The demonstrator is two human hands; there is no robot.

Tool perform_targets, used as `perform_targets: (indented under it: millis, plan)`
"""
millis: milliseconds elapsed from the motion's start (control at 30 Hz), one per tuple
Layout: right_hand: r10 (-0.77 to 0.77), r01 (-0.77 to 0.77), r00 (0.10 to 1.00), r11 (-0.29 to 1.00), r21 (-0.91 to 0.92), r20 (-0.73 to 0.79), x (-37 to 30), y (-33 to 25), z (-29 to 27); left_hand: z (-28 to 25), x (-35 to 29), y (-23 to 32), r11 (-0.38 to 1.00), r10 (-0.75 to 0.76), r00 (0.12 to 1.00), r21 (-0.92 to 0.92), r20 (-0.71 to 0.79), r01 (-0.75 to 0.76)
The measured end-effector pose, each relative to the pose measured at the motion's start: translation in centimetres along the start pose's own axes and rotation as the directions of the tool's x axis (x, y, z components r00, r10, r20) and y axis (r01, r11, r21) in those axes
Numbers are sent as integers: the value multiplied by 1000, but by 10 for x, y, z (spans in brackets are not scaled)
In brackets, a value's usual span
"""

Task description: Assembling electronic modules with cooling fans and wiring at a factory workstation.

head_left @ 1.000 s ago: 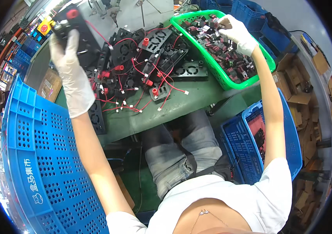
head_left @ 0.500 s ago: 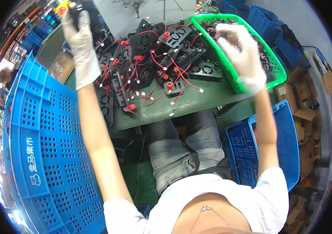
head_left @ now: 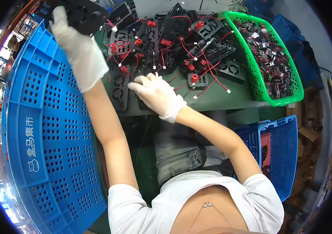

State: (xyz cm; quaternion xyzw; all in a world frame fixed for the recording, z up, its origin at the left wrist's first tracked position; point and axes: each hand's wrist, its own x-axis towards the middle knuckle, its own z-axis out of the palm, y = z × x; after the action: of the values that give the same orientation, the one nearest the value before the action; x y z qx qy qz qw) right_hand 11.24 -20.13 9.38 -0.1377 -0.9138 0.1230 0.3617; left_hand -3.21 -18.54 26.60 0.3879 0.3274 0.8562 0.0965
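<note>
We hold a black fan bracket point(head_left: 86, 15) up in our gloved left hand point(head_left: 78, 50), fingers closed around its lower edge, raised above the far left corner of the green workbench point(head_left: 228, 99) and over the rim of the big blue perforated crate point(head_left: 45, 128). Our gloved right hand point(head_left: 156, 93) rests palm-down on the pile of black fan plates point(head_left: 166, 43) near the bench's front edge, fingers curled onto a plate; whether it truly grips one we cannot tell, since the palm hides the contact.

To do this step well, we judge that the left hand should keep the bracket level so its red and white lead point(head_left: 111, 25) hangs free and does not snag the tangled red wires point(head_left: 205, 78) below. The right hand should pin one plate only, pressing on its flat frame and not on the red connectors point(head_left: 193, 77). The green basket point(head_left: 275, 58) of small parts sits to the right, well apart from both hands.
</note>
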Motion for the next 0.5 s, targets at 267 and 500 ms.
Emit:
perform_targets:
  millis: [267, 500]
  plan:
    - [-115, 115, 963, 993, -11, -243, 10, 6, 6, -54, -80, 76, 992, -122, 983, -26, 134, 126]
    - [497, -9, 829, 468, 883, -255, -53, -27, -95, -32, -214, 101, 642, -766, 626, 136, 148, 754]
